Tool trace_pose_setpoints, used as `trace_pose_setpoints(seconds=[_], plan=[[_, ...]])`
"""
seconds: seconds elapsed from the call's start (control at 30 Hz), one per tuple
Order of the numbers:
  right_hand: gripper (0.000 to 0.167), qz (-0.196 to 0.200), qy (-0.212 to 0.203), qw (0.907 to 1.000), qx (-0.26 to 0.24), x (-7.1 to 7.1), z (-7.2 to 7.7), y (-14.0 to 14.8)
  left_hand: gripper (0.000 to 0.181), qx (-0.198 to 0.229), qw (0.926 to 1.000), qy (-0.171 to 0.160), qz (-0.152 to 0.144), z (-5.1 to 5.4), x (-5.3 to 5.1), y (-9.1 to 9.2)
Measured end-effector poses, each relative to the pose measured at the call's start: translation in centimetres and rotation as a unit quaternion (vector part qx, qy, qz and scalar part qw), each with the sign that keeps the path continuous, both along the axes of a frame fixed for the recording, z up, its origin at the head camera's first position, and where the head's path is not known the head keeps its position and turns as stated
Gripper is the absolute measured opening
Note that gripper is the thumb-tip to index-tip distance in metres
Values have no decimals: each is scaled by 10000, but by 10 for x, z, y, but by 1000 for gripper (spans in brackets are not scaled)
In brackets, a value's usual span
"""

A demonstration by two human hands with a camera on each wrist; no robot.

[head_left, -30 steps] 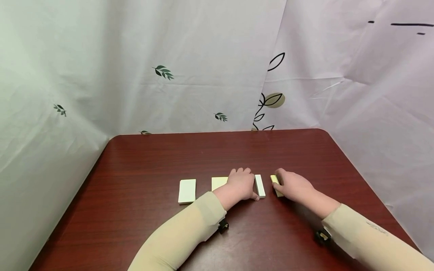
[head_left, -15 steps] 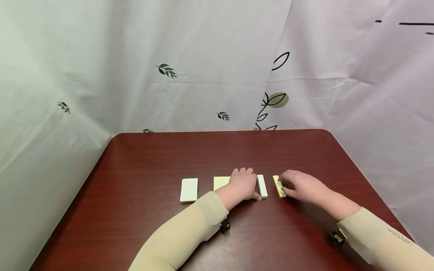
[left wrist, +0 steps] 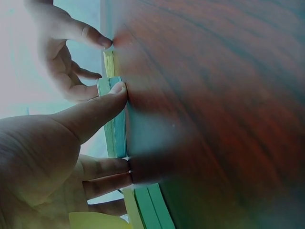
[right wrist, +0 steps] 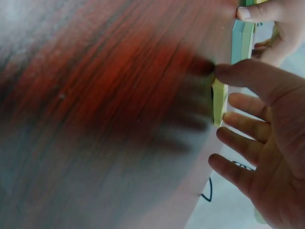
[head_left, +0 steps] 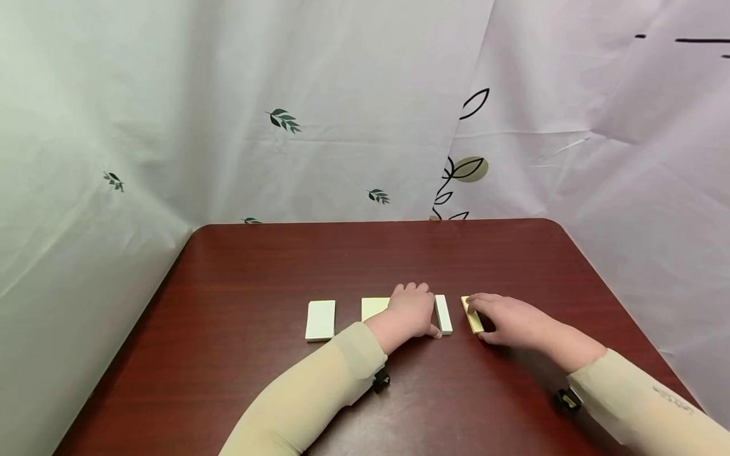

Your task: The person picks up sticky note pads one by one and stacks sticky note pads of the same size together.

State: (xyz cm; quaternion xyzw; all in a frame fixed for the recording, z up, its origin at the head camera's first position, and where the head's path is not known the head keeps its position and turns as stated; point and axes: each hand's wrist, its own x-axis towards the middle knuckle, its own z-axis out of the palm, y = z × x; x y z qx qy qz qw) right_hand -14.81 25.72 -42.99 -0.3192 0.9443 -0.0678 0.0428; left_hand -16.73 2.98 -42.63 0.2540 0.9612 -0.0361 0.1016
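A narrow white pad of paper (head_left: 443, 315), layered pale green and blue in the left wrist view, lies lengthwise on the table. My left hand (head_left: 406, 311) rests at its left side, fingers straight on the wood and thumb at the near end. Part of a yellow square pad (head_left: 374, 308) is hidden beneath that hand. To the right, a narrow yellow pad (head_left: 473, 322) lies flat. My right hand (head_left: 513, 322) stays beside it, fingers loosely spread. The right thumb (right wrist: 233, 72) is at its near end; whether any fingertip touches it is unclear.
Farther left on the dark red table (head_left: 274, 266) lies a white rectangular pad (head_left: 321, 320). Pale curtains (head_left: 353, 114) with leaf prints hang behind the table and along both sides.
My right hand, at first around the narrow yellow pad, has shifted right and loosened its fingers; the pad stays behind. My left hand keeps its place while the head view turns slightly.
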Motion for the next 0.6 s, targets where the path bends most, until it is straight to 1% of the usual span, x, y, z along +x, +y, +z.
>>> trace_pose_setpoints(seconds=[0.2, 0.47, 0.6], plan=[[30, 52, 183, 9998, 99, -1, -2, -1, 67, 17, 10000, 71, -38, -1, 0, -1], [26, -98, -141, 9999, 20, -1, 1, -2, 67, -3, 10000, 38, -49, -2, -1, -1], [22, -130, -117, 9998, -40, -1, 2, 1, 66, 27, 10000, 46, -57, -3, -2, 1]])
